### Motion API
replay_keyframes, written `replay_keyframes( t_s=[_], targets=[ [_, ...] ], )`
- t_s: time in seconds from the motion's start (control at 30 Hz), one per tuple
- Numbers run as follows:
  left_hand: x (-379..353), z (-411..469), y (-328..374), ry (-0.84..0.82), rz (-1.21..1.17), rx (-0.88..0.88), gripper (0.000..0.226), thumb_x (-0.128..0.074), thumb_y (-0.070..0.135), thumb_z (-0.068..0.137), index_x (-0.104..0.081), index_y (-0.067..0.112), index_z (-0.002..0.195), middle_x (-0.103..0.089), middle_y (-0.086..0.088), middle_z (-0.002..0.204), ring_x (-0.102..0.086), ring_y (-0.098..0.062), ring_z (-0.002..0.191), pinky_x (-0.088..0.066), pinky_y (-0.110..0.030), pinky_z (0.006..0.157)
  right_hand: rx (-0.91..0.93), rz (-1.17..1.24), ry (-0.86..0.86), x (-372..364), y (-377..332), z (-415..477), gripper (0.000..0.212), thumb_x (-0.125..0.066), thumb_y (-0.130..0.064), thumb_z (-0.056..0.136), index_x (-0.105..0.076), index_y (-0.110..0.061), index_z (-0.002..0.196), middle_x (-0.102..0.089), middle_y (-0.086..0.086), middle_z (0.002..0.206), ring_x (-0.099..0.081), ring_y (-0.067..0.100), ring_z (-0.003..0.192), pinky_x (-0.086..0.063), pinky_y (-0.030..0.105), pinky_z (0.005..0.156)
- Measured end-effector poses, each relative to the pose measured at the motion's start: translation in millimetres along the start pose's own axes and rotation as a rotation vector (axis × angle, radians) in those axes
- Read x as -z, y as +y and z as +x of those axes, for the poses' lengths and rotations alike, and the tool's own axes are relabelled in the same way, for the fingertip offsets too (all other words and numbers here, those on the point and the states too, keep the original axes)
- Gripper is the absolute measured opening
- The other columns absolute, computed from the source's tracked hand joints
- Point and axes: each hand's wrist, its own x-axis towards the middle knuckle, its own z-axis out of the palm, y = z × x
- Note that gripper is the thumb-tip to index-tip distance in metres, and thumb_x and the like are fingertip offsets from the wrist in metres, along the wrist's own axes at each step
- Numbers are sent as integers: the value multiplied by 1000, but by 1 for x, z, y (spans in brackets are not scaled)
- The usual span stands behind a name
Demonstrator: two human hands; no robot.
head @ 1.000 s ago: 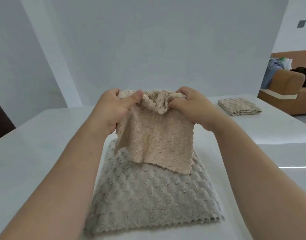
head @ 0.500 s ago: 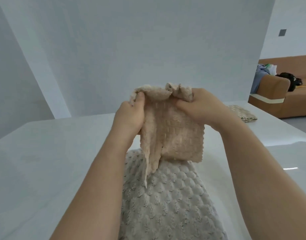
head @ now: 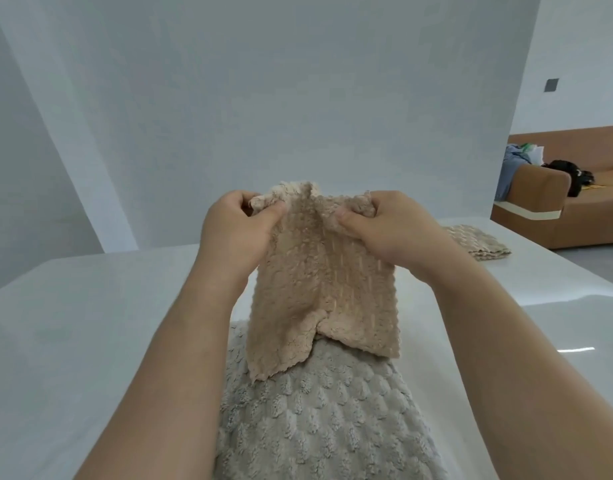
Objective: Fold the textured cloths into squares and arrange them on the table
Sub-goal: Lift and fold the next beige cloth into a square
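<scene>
A beige textured cloth [head: 319, 289] hangs in the air above the white table [head: 90, 323]. My left hand [head: 237, 233] pinches its upper left corner and my right hand [head: 384, 230] pinches its upper right corner. The cloth droops in two uneven flaps, the left one lower. Under it a larger grey textured cloth [head: 319, 420] lies flat on the table in front of me. A folded grey-beige cloth [head: 478, 242] rests at the far right of the table, partly hidden by my right forearm.
A white wall panel [head: 298, 98] stands behind the table. A brown sofa [head: 558, 202] with clothes and a dark bundle on it is beyond the table's right edge. Bare table surface lies to the left and right of the grey cloth.
My hands have spread apart a little along the cloth's top edge, so it hangs wider and more open than half a second ago. The view has shifted slightly upward.
</scene>
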Motion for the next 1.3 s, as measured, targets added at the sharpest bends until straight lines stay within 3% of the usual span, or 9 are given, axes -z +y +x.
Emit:
replay_keyframes(
  t_s=[0.2, 0.37, 0.5, 0.7, 0.8, 0.87, 1.0, 1.2, 1.3],
  targets=[
    [4, -9, -1, 41, 24, -68, 28, -78, 27, 88, -60, 16, 106, -67, 4, 96, -66, -13, 83, -54, -27, 71, 9, 14, 25, 1, -10, -5, 38, -62, -39, 97, -42, -17, 73, -40, 6, 65, -37, 16, 52, -35, 28, 50],
    [7, -8, 5, 50, 10, -91, 18, -73, 29, 92, -62, 23, 105, -73, 3, 95, -72, -15, 86, -60, -38, 80, 50, 46, 66, 7, -12, -9, 1, -60, -23, 96, -59, -22, 96, -57, 0, 66, -41, 7, 38, -35, 17, 36],
    [5, -13, 7, 72, 136, -154, 10, -69, 25, 94, -60, 29, 96, -72, 11, 85, -67, -6, 77, -51, -27, 65, 39, 65, 23, 9, -7, -9, 30, -56, -16, 95, -52, -38, 116, -56, -6, 58, -42, 4, 36, -36, 19, 37],
    [2, -20, 11, 73, 215, -222, 16, -73, 26, 91, -61, 34, 83, -68, 16, 81, -61, 10, 72, -41, -3, 55, 14, 166, -77, 10, -7, -5, 25, -51, -7, 91, -65, -28, 88, -60, 4, 62, -49, 22, 55, -44, 41, 58],
    [1, -21, 12, 53, 213, -246, 14, -77, 23, 87, -67, 33, 83, -70, 14, 80, -66, 4, 69, -52, -10, 63, 15, 195, -110, 10, -8, -6, 30, -50, 3, 86, -71, -17, 77, -62, 3, 61, -54, 21, 56, -52, 37, 59],
    [0, -21, 12, 42, 164, -235, 16, -77, 21, 87, -66, 31, 85, -71, 11, 82, -70, -4, 69, -62, -31, 68, 4, 206, -139, 10, -9, -6, 31, -51, 5, 85, -75, -14, 79, -60, 2, 59, -56, 16, 55, -55, 31, 59],
    [0, -21, 11, 35, 102, -207, 25, -72, 16, 91, -52, 31, 89, -69, 5, 89, -74, -18, 75, -62, -45, 72, -32, 227, -169, 12, -8, -5, 45, -47, 7, 81, -81, -21, 87, -71, 1, 75, -69, 23, 70, -63, 41, 76],
    [3, -21, 13, -37, 185, -219, 32, -57, 0, 95, -61, 26, 77, -68, 9, 91, -74, -18, 67, -60, -33, 60, 86, 13, -278, 20, -8, -11, 64, -40, 14, 84, -69, -34, 116, -77, -13, 87, -72, 1, 78, -53, 23, 70],
    [2, -23, 14, -53, 169, -214, 33, -60, 3, 98, -69, 29, 79, -71, 15, 95, -73, -11, 63, -56, -23, 54, 115, -14, -221, 19, -9, -13, 39, -52, -1, 92, -73, -30, 106, -77, -11, 84, -72, 1, 78, -55, 28, 73]
  ],
)
